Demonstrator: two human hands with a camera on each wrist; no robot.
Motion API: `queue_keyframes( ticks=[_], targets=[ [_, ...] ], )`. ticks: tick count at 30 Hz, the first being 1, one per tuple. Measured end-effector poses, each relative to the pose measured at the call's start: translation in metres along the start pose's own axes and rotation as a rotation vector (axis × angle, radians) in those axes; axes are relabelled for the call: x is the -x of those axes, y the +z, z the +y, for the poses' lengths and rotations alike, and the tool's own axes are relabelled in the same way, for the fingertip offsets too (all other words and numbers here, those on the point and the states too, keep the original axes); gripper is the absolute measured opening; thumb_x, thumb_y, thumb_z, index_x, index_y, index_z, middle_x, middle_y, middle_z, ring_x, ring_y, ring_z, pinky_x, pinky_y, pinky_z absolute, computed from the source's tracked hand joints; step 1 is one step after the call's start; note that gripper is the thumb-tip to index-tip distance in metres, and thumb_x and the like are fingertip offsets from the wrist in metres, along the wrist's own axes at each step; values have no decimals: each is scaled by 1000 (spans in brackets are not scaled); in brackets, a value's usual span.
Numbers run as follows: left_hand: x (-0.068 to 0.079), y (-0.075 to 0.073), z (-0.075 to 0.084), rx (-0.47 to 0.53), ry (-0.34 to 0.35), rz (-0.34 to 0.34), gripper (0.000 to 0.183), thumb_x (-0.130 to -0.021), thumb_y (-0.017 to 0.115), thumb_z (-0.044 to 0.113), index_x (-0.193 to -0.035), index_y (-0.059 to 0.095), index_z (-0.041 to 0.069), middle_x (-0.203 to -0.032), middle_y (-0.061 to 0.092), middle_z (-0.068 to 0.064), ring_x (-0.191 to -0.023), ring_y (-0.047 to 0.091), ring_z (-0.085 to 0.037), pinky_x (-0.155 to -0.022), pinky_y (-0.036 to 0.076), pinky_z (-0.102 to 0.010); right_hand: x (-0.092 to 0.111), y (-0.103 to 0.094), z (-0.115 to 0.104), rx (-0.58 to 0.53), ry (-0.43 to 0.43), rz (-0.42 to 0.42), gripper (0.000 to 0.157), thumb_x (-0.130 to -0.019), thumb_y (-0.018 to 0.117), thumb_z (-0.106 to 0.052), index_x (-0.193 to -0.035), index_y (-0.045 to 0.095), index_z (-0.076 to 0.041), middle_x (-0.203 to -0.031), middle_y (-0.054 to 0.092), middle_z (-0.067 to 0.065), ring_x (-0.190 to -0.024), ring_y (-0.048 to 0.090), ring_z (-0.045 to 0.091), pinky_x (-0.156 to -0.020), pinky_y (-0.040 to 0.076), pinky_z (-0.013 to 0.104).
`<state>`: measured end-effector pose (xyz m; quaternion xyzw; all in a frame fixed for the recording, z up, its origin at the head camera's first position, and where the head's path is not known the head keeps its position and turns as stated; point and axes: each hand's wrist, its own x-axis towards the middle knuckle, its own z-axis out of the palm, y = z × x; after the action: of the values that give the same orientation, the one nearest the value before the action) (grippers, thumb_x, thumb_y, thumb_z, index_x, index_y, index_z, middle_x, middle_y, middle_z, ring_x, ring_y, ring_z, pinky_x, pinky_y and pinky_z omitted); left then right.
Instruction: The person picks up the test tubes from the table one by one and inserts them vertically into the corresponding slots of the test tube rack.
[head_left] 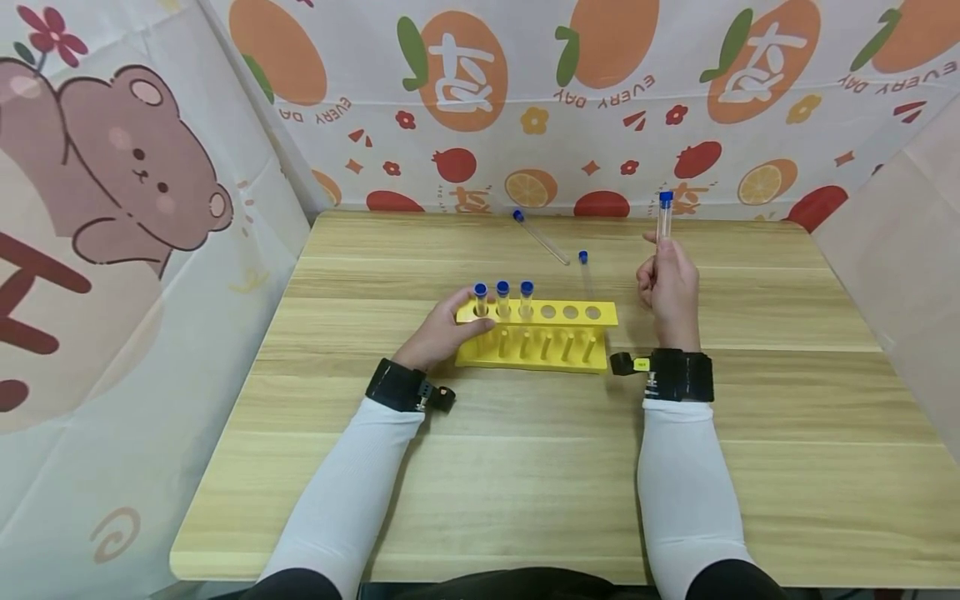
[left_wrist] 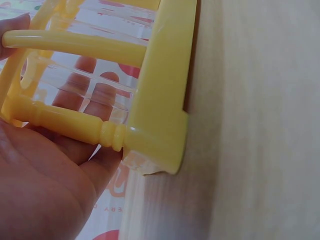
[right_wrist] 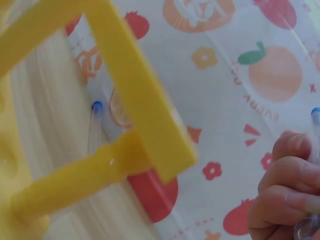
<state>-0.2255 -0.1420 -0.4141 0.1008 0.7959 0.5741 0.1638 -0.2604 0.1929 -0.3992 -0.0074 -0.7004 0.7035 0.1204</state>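
Note:
A yellow test tube rack point(head_left: 536, 313) stands on the table, with three blue-capped clear test tubes upright in its left holes. My left hand point(head_left: 442, 332) grips the rack's left end, thumb over the front of the top bar. In the left wrist view its fingers point(left_wrist: 100, 97) reach behind the end post, seen through the clear tubes. To the right of the rack, my right hand point(head_left: 671, 287) holds up a clear test tube point(head_left: 664, 218) with a blue cap, upright and raised from the table. The right wrist view shows the curled fingers point(right_wrist: 285, 185) around that tube.
Two more blue-capped tubes lie on the table behind the rack: a slanted tube point(head_left: 543, 239) and another tube point(head_left: 585, 271) partly hidden by the rack's right end. A fruit-printed sheet point(head_left: 480, 150) hangs along the table's far edge.

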Motion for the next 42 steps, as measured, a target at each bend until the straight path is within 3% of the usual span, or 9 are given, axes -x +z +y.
queue_keyframes(
  ticks=[7,15,23,33,42],
  targets=[
    [0,0,1,-2,-1,5,42,-94,68,24,-133,54,15,-147,46,-8,-139,38,-26,-115,31,-48,5,11,-12,-52,-40,-9,33,-104,47,-30,-133,57,-18,-78,54,6,-50,42,14,-41,36,23],
    [1,0,1,-2,-5,4,42,-94,67,24,-133,54,15,-146,47,-8,-137,39,-26,-114,32,-48,9,17,-18,-58,-25,-2,33,-97,61,-15,-130,60,-15,-94,52,4,-59,54,15,-48,49,20],
    [2,1,-1,-17,-1,8,42,-95,67,24,-133,55,15,-146,47,-8,-138,39,-26,-114,32,-48,15,19,-24,-43,-61,-16,35,-91,69,-9,-125,63,-13,-87,43,3,-67,61,18,-53,56,26],
    [2,2,-2,7,-12,1,44,-94,67,25,-135,54,15,-147,46,-7,-137,40,-26,-114,33,-47,20,23,-30,-51,-118,-66,35,-89,71,-9,-124,64,-12,-78,45,5,-71,68,24,-62,59,32],
    [3,2,-1,-11,-7,9,42,-94,67,26,-134,55,17,-147,46,-7,-139,38,-25,-115,31,-47,23,28,-32,-2,-141,-71,33,-89,72,-8,-121,64,-11,-81,46,5,-69,63,22,-72,59,27]
  ],
)
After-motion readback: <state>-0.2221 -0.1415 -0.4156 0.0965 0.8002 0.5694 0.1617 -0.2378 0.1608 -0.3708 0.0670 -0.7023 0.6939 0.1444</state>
